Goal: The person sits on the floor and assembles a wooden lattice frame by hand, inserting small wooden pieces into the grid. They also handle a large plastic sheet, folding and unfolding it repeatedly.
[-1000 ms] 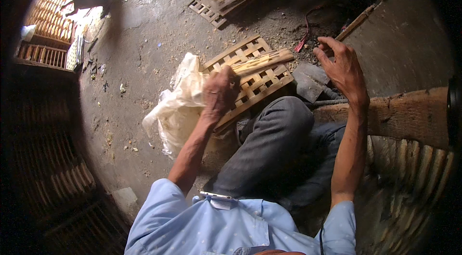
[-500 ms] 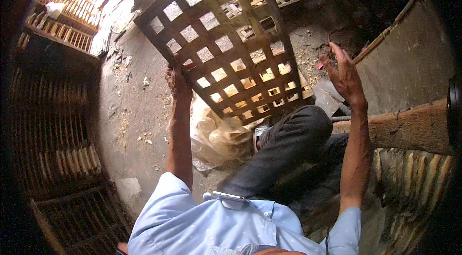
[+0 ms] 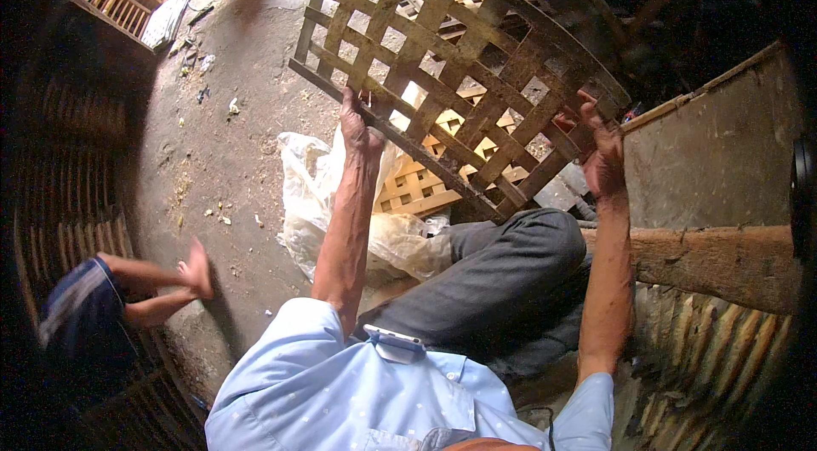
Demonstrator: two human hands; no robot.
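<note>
A large, dark brown lattice panel (image 3: 477,59) of crossed flat strips is tilted up in front of me, with square gaps all over. My left hand (image 3: 362,129) grips its lower left edge, thumb on the near side. At the right edge is my right hand (image 3: 602,153), its fingers and thumb around the strips there. Beneath the panel, a lighter yellow lattice piece (image 3: 413,187) shows beside a crumpled clear plastic bag (image 3: 311,196). My bent knee in grey trousers (image 3: 511,251) is just below the panel's bottom corner.
Another person's bare legs (image 3: 162,285) and dark shorts enter at the left. A wooden beam (image 3: 715,259) lies to my right, near corrugated sheeting (image 3: 715,349) and a low wall (image 3: 706,162). Scraps litter the concrete floor (image 3: 238,153). A slatted bamboo structure (image 3: 111,4) stands far left.
The panel has turned and shifted right. My right hand, apart from it before, now holds its right edge. Bare legs have appeared at left; the far figure is out of view.
</note>
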